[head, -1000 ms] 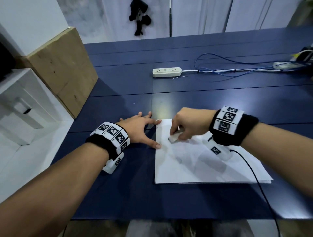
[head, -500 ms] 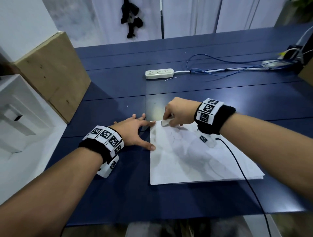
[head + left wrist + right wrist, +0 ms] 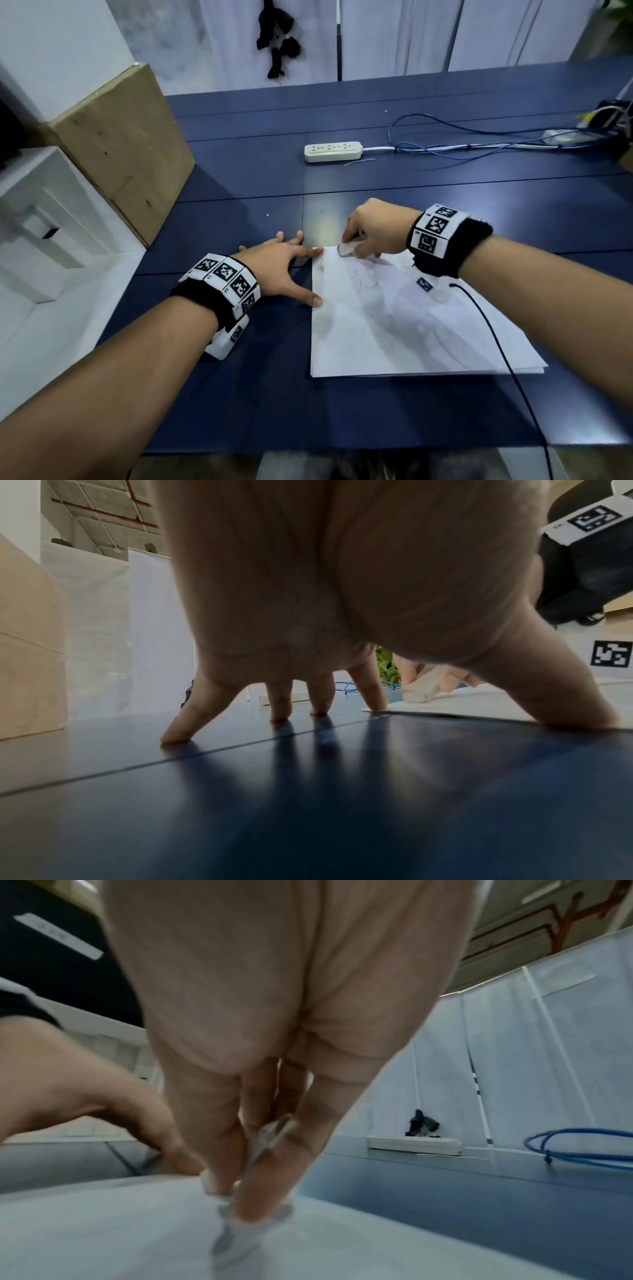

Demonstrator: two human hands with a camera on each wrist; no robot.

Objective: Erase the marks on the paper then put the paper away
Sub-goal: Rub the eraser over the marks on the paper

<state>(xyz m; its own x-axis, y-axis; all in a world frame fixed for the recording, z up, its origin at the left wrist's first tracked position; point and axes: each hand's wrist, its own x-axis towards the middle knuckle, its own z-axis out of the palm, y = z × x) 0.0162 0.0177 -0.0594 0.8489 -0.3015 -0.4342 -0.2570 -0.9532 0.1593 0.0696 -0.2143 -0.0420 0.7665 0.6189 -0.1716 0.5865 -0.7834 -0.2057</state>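
Two hands, right (image 3: pixel 371 229) pinching eraser (image 3: pixel 346 249), on paper (image 3: pixel 394 325)

The eraser (image 3: pixel 346 249) is mostly covered by the fingers of the right hand (image 3: pixel 375 229), so only its pale tip on the paper (image 3: pixel 404 329) shows, and in the right wrist view it is blurred. The pencil marks on the paper are too faint to read as any shape. The far right corner of the paper is hidden under the right forearm.
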